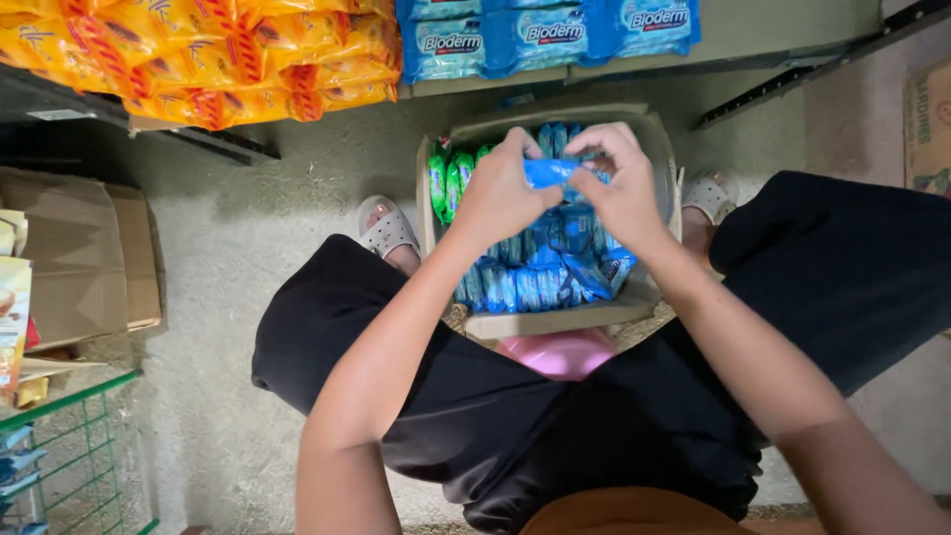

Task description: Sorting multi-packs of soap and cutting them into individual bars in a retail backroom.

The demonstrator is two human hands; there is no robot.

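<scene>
Two hands share one small blue packet (551,172): the left hand (500,193) pinches its left end, the right hand (619,188) its right end, fingers closed on the glossy wrapper. It is held just above an open cardboard box (555,319) filled with more blue packets (540,272) and, at the box's left, green packets (448,181).

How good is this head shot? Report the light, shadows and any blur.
Head view: light falls from above, bright on the floor and both forearms; deep shadow sits under the left shelf and beside the carton. The blue packet looks slightly soft between the left hand and right hand. Wide-angle bending shows at the edges.
</scene>
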